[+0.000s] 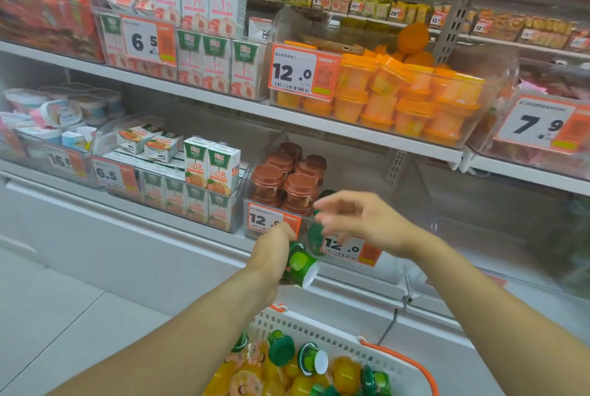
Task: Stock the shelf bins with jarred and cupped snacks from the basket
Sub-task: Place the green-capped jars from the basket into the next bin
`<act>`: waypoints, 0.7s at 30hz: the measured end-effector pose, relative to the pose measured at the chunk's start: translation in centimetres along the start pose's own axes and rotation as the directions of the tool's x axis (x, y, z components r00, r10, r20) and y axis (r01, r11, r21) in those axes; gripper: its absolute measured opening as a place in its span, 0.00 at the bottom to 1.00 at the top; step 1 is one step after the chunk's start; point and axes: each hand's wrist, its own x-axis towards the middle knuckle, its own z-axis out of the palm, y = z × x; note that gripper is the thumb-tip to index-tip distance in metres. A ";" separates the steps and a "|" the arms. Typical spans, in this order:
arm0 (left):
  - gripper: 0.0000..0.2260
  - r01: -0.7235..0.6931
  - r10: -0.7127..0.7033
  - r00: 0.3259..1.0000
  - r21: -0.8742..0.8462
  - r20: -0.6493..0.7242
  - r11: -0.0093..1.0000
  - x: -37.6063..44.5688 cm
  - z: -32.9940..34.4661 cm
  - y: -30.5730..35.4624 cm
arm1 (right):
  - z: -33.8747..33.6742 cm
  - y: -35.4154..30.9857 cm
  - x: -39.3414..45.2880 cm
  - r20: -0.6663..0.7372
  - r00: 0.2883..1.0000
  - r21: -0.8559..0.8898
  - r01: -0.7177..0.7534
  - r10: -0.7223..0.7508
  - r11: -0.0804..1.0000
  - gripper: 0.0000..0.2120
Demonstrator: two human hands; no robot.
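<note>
The person stands at a shop shelf with both arms stretched out over a white basket (322,330) with orange handles, which sits low in front and holds green-lidded cups and yellow ones. The left hand (277,244) grips a green cup (300,264) lying on its side, its white base turned down to the right, just in front of the lower shelf's edge. The right hand (360,220) is spread with fingers loose and reaches toward a clear bin (424,204) on the lower shelf; a green lid (316,236) shows just under its fingertips, blurred, and I cannot tell whether the hand touches it. The same bin holds brown-lidded cups (287,178) stacked at its left. Above, another clear bin is filled with orange cups (412,98) behind a tag reading 12.0.
</note>
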 end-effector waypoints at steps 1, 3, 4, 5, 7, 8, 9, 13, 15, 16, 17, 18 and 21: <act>0.07 -0.021 0.021 0.999 0.007 0.035 1.000 -0.3 0.3 0.1 | 0.4 -0.4 -1.0 0.121 0.992 -0.044 -0.022 0.027 0.999 0.17; 0.08 -0.081 0.077 0.992 0.039 0.101 0.996 -0.7 0.8 0.2 | 0.8 -0.5 -2.3 0.205 0.978 -0.179 0.003 0.034 0.984 0.22; 0.07 -0.117 0.108 0.987 0.066 0.120 0.991 -0.7 0.9 0.2 | 0.9 -0.4 -2.6 0.200 0.980 -0.184 0.023 0.014 0.983 0.22; 0.06 -0.156 0.143 0.980 0.090 0.136 0.984 -0.8 1.0 0.3 | 0.9 -0.2 -2.9 0.184 0.983 -0.135 0.029 -0.004 0.990 0.22; 0.11 -0.219 0.204 0.965 0.077 0.163 0.973 -1.2 1.3 0.4 | 0.6 0.1 -3.5 0.141 0.990 0.006 0.020 -0.021 1.000 0.20; 0.19 -0.229 0.219 0.961 0.046 0.167 0.972 -1.2 1.4 0.3 | 0.4 0.3 -3.8 0.110 0.994 0.052 0.016 -0.022 0.999 0.20; 0.26 -0.225 0.222 0.957 -0.003 0.186 0.974 -1.2 1.5 0.3 | 0.2 0.4 -4.1 0.074 0.997 0.078 0.013 -0.019 0.997 0.21; 0.15 -0.118 0.154 0.939 -0.132 0.308 0.984 -1.5 1.6 0.4 | 0.0 1.0 -4.5 -0.164 0.986 0.223 0.027 0.010 0.974 0.18; 0.13 -0.087 0.131 0.921 -0.135 0.368 0.987 -1.7 1.7 0.3 | -0.3 1.5 -4.5 -0.237 0.971 0.239 0.040 0.019 0.970 0.16; 0.11 -0.095 0.142 0.912 -0.139 0.384 0.986 -1.7 1.8 0.2 | -0.5 1.5 -4.5 -0.223 0.975 0.247 0.037 0.020 0.968 0.16; 0.09 -0.109 0.159 0.906 -0.148 0.391 0.983 -1.6 1.9 0.1 | -0.9 1.5 -4.6 -0.189 0.982 0.268 0.027 0.025 0.963 0.17; 0.09 -0.125 0.173 0.906 -0.148 0.386 0.981 -1.4 1.9 0.0 | -1.2 1.4 -4.6 -0.156 0.987 0.294 0.011 0.036 0.956 0.19; 0.16 -0.178 0.219 0.899 -0.141 0.380 0.974 -1.2 2.3 -0.3 | -1.6 1.0 -4.5 -0.194 0.979 0.233 -0.015 0.062 0.972 0.23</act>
